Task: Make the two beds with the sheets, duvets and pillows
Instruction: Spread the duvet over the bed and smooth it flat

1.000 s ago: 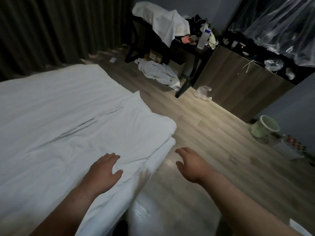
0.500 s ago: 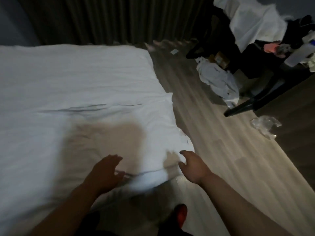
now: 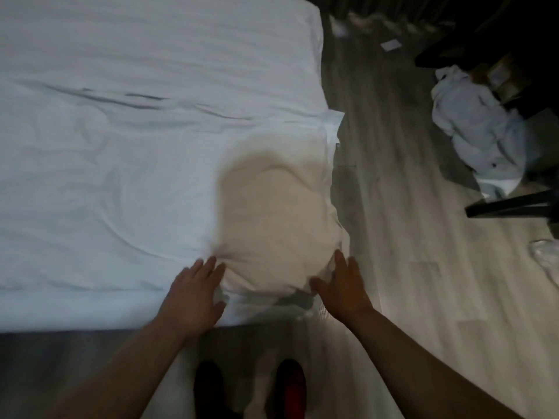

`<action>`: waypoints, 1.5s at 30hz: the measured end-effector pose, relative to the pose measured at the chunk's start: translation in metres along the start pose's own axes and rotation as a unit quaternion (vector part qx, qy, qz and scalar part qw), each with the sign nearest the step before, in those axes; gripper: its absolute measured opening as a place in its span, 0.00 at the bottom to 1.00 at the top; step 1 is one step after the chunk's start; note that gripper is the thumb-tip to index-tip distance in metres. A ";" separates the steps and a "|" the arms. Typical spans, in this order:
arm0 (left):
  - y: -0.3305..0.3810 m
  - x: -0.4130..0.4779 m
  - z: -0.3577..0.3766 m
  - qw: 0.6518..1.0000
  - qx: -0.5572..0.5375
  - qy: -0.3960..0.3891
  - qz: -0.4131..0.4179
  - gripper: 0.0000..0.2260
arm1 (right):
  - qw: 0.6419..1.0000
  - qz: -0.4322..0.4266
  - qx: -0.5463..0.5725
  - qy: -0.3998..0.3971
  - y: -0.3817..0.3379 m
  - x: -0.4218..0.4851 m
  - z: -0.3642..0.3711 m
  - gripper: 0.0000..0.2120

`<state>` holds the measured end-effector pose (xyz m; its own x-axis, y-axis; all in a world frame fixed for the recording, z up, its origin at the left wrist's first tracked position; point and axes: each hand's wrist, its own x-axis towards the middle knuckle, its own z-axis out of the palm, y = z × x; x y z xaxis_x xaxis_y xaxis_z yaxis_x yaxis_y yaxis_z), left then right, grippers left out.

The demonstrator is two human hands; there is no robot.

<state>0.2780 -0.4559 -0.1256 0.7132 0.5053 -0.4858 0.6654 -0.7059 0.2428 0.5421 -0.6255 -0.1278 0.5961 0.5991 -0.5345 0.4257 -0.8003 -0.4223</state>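
Note:
A white duvet (image 3: pixel 127 164) covers the bed and fills the left and middle of the head view, with long creases across it. Its near right corner (image 3: pixel 329 243) hangs at the bed's edge. My left hand (image 3: pixel 193 297) lies flat on the duvet's near edge, fingers spread. My right hand (image 3: pixel 341 285) rests against the corner, fingers apart and touching the fabric. Neither hand grips anything that I can see. The shadow of my head falls on the duvet between the hands.
Wooden floor (image 3: pixel 408 237) runs along the right of the bed. A heap of white linen (image 3: pixel 481 137) lies on the floor by black table legs (image 3: pixel 514 204). Crumpled plastic (image 3: pixel 544 261) sits at the right edge. My feet (image 3: pixel 251 388) stand at the bed's foot.
My view has swung down and left over the bed's corner. Both hands have moved onto the duvet's near corner; the right hand came in from over the floor.

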 end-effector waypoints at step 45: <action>-0.239 -0.003 -0.021 0.953 0.014 0.204 -0.224 0.45 | 0.887 -0.370 -0.270 0.067 -0.269 0.095 0.144 0.34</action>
<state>0.1217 -0.2781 -0.1647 0.3897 0.9056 -0.1672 0.9209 -0.3848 0.0623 0.3861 -0.3495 -0.1703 0.0788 0.9856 -0.1499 0.9761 -0.1069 -0.1894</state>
